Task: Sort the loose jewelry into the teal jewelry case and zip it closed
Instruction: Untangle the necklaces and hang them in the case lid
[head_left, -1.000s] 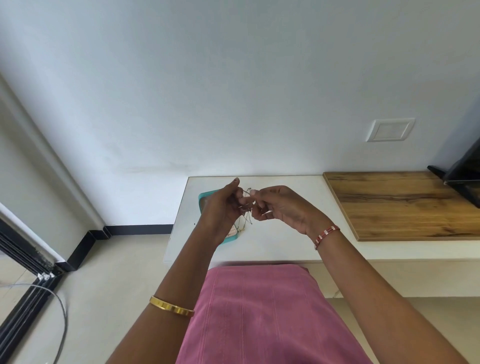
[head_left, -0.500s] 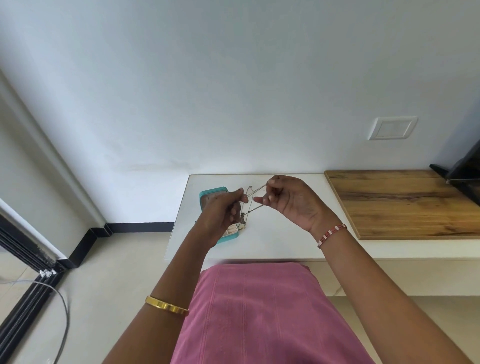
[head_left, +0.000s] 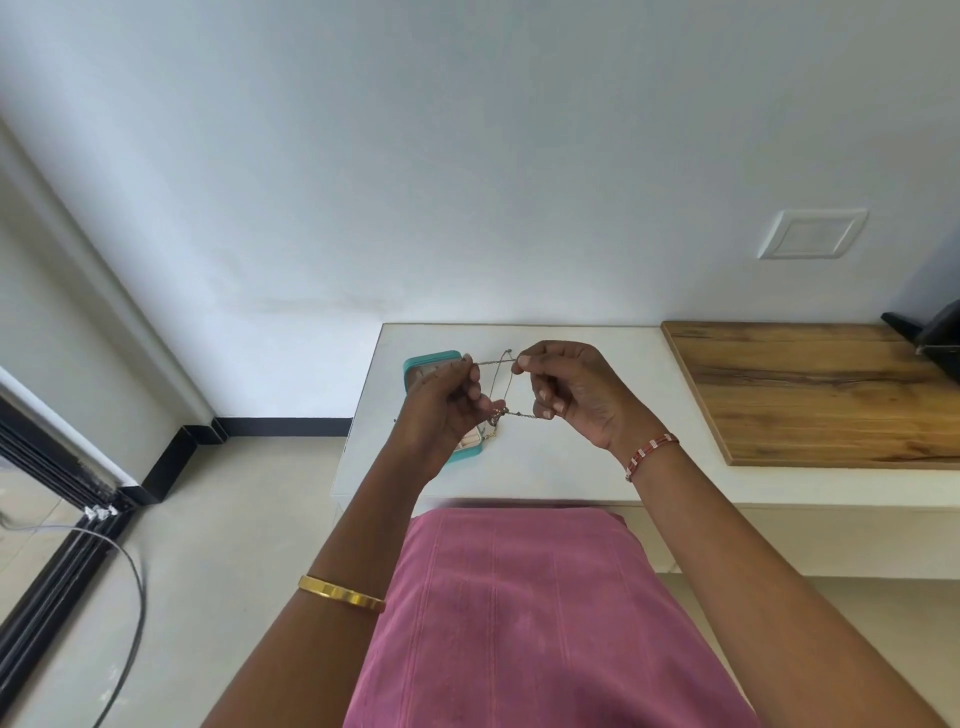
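A thin chain necklace (head_left: 500, 387) is stretched between both hands above the white counter (head_left: 571, 467). My left hand (head_left: 441, 410) pinches its left side and my right hand (head_left: 571, 395) pinches its right side, so the chain forms a loop with a small pendant at the bottom near my left fingers. The teal jewelry case (head_left: 431, 361) lies open on the counter, mostly hidden behind my left hand; a bit of its pale inside shows below the hand.
A wooden board (head_left: 810, 389) lies on the counter to the right, with a black object (head_left: 935, 338) at its far end. A wall plate (head_left: 810, 234) sits above. Pink cloth (head_left: 519, 613) covers my lap. A cable (head_left: 130, 597) runs on the floor at left.
My hands have drawn apart, stretching the chain from a bunch into an open loop. My right hand rose a little and moved right.
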